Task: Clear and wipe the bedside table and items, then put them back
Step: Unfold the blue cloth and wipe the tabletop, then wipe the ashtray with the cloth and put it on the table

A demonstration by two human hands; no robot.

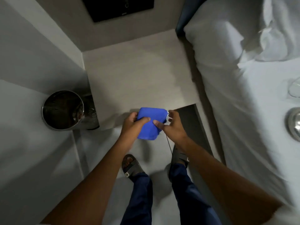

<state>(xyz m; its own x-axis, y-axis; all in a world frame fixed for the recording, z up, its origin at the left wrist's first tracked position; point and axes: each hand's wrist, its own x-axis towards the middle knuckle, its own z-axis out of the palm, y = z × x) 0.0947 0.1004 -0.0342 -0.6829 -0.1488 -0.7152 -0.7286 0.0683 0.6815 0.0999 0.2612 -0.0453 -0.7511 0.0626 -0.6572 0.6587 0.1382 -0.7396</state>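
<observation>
Both hands grip a folded blue cloth [149, 123] at the table's [138, 75] near edge: left hand [132, 125] and right hand [172, 125] pinching opposite sides, its long axis running toward the person.

You hold a solid bright blue cloth [150, 123], plain with no pattern. Your bedside table [138, 75] is pale beige with a faint fine grain. The bin [65, 110] beside it is shiny silver with a dark inside and a dotted mesh wall. The bedding [243, 78] is plain white. Your trousers [141, 200] are dark blue, your sandals [132, 164] grey.
</observation>
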